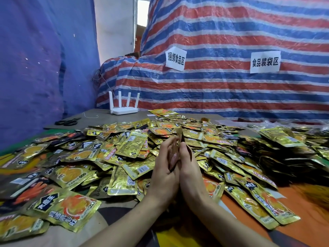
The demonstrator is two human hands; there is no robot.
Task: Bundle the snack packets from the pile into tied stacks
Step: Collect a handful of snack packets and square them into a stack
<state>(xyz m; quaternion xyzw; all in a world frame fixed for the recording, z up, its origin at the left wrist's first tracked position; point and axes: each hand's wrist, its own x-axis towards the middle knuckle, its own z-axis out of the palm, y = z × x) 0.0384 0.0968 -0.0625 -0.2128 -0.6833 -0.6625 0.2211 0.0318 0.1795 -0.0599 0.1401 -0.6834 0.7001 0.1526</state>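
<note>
Left hand (164, 171) and right hand (191, 169) press flat-palmed on a thin stack of snack packets (179, 139), upright above the pile (110, 157) on the table (99, 114), apparently squaring its edges for tying

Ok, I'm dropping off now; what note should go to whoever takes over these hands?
The left hand and right hand face palm to palm, fingers fairly straight, pressing a thin upright sheaf of gold foil snack packets between them.
The loose pile of gold foil packets covers the table; black scissors and a white string lie far left, by a white four-antenna router.
Done: a few packets gathered. Left: tie this sheaf, no tie shows on it, then bundle the rest.
</note>
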